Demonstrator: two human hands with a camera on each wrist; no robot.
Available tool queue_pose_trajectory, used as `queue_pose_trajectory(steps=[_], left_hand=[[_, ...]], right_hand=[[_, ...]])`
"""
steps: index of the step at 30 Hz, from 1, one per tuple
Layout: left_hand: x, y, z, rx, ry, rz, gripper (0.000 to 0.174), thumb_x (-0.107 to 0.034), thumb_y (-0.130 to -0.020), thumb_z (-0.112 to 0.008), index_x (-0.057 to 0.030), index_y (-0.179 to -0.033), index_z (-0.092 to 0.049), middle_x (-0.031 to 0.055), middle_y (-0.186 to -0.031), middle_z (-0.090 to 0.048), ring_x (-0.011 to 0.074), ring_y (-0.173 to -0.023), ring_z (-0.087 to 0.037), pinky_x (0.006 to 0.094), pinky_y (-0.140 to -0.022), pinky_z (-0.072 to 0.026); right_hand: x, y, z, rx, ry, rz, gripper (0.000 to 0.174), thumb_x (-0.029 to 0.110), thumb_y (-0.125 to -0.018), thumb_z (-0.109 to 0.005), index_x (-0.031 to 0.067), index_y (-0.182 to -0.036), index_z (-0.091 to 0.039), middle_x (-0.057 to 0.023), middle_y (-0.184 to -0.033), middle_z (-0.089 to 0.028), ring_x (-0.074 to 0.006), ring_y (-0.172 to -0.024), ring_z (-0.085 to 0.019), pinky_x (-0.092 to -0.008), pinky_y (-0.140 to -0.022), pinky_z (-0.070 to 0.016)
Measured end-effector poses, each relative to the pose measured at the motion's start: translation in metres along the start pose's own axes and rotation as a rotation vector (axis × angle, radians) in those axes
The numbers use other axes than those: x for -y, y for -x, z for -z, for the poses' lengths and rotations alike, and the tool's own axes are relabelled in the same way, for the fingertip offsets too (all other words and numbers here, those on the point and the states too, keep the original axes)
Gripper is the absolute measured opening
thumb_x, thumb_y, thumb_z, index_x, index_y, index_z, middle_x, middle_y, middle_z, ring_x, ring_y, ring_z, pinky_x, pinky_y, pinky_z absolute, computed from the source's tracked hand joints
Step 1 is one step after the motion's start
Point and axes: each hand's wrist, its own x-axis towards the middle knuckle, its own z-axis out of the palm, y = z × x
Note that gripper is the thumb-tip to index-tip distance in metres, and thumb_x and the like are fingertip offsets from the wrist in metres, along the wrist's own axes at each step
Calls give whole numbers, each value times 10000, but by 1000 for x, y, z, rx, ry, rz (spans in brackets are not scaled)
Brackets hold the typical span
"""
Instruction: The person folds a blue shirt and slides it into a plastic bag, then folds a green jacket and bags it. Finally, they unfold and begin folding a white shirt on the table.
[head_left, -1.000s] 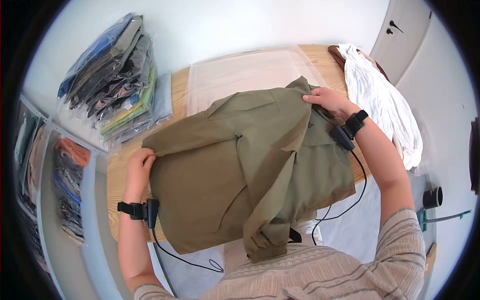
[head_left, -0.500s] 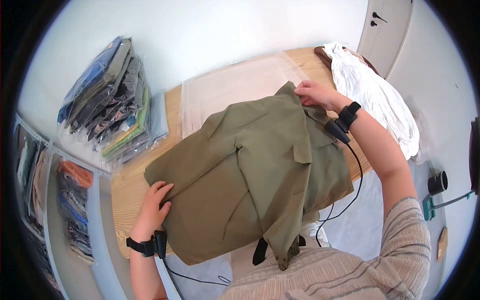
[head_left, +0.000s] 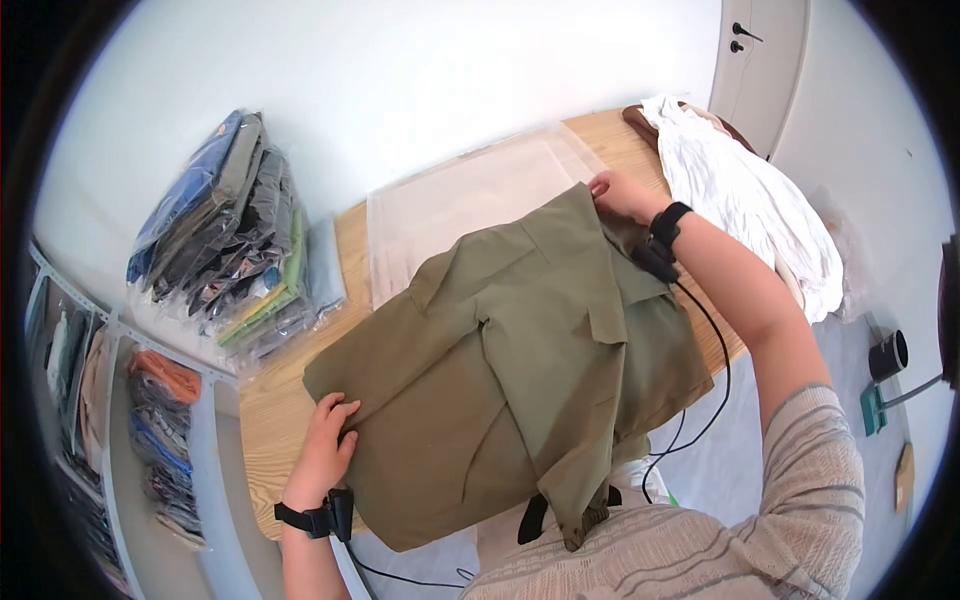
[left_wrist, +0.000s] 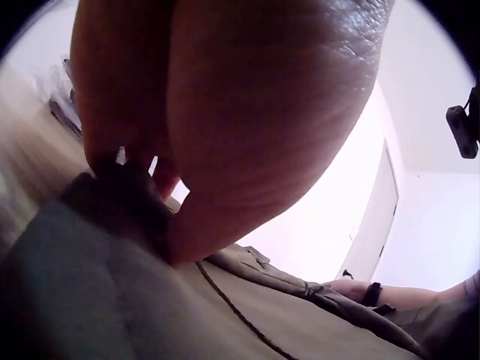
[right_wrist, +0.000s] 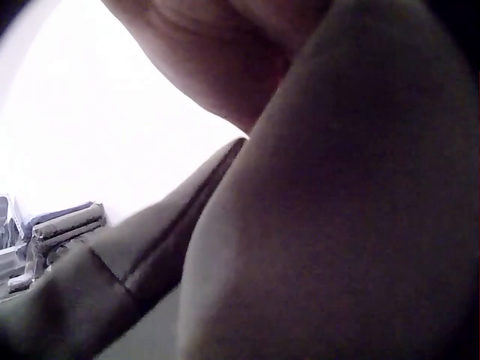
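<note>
My two hands and an olive garment [head_left: 430, 440], at the centre of the frame. The garment lies over the wooden tabletop [head_left: 268, 435], its lower part reaching past the near edge towards my waist; a sleeve [head_left: 560, 400] slants down across it. At lower left, my left hand [head_left: 320, 455] grips a fold at the garment's side between thumb and fingers. At upper right of centre, my right hand [head_left: 630, 197] pinches its upper corner. These opposed holds probably serve to draw the cloth flat between them and to steady the overhanging part. Clear plastic [head_left: 470, 200] lies flat beyond the garment; bagged clothes [head_left: 215, 225] are stacked at upper left and white cloth [head_left: 735, 195] is heaped at upper right, both presumably set aside to leave working room. I can read no brand, label or writing on the garment or the bags.
</note>
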Motion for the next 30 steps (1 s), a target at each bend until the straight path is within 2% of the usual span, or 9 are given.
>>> queue_pose_trajectory(steps=[2,4,6,11,15,19,22,27,30], left_hand=[[4,1,-2,-2,9,-3,414,22,-812,-580,-46,-1216,-523,168,-1322,-419,356,-1245,-401,390,-1052,-347],[7,2,-4,-30,-8,-40,422,24,-809,-579,-44,-1221,-517,167,-1330,-409,361,-1242,-402,388,-1052,-346],[8,1,-4,-23,-18,-36,428,26,-806,-579,-44,-1223,-514,171,-1327,-415,368,-1235,-408,392,-1049,-351],[-21,9,0,-91,-316,-51,450,32,-802,-570,-45,-1240,-506,189,-1304,-453,380,-1196,-440,414,-1013,-387],[-143,17,2,60,-34,-285,524,9,-780,-601,-65,-1289,-499,185,-1167,-551,349,-1124,-498,390,-968,-405],[-205,23,-36,277,2,-709,580,-186,-775,-684,-197,-1327,-506,66,-705,-501,247,-629,-520,350,-554,-439],[-229,28,-55,385,-107,-755,569,-324,-809,-658,-262,-1348,-488,36,-610,-429,213,-534,-477,320,-472,-387],[-222,28,-79,203,-226,-753,311,-394,-831,-630,-121,-978,-617,34,-603,-443,219,-524,-493,305,-488,-400],[-213,12,-59,30,41,-905,292,-348,-792,-699,-101,-750,-549,44,-593,-448,230,-506,-478,312,-478,-386]], right_hand=[[23,27,13,-117,231,362,460,-71,-725,-575,56,-1166,-596,-144,-919,-643,-226,-809,-620,-326,-715,-494],[61,58,29,56,254,271,544,-117,-714,-541,78,-1221,-561,-142,-1069,-633,-269,-992,-599,-341,-855,-474],[74,92,33,251,337,788,561,-119,-722,-560,94,-1241,-556,-98,-1294,-541,-277,-1232,-473,-340,-1020,-397],[40,116,21,524,453,582,594,-160,-725,-497,115,-1247,-563,-70,-1398,-457,-285,-1352,-336,-359,-1123,-278],[25,116,16,565,374,572,622,-174,-735,-463,134,-1267,-559,-49,-1428,-427,-264,-1400,-252,-358,-1137,-252],[31,122,19,562,366,533,615,-166,-757,-450,148,-1274,-559,-38,-1431,-426,-253,-1404,-244,-355,-1141,-247],[35,123,20,562,366,501,594,-156,-772,-445,152,-1266,-566,-36,-1431,-426,-246,-1404,-244,-357,-1139,-251],[24,117,16,553,335,535,578,-154,-775,-455,148,-1253,-577,-43,-1421,-438,-241,-1401,-254,-346,-1134,-257],[24,110,26,580,286,580,554,-137,-759,-541,124,-1246,-578,-52,-1380,-487,-225,-1351,-347,-327,-1116,-275]])
